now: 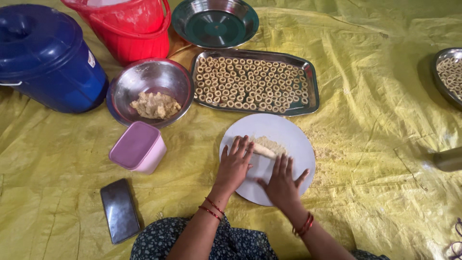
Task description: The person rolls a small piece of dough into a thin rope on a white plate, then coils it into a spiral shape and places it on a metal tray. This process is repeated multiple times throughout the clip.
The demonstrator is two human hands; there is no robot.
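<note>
On the white round board (pixel 284 135), flat, open-fingered left hand (pixel 236 161) and right hand (pixel 281 183) rolled a dough rope (pixel 263 150), gripping nothing; even, light pressure would have kept it uniform.

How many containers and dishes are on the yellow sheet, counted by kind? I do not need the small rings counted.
Steel bowls: 2, one with dough, one bare
Steel trays of rings: 2, one whole, one cut off at the right edge
Plastic buckets: 2, blue and red
Pink box: 1
White plate: 1
Total: 8
</note>
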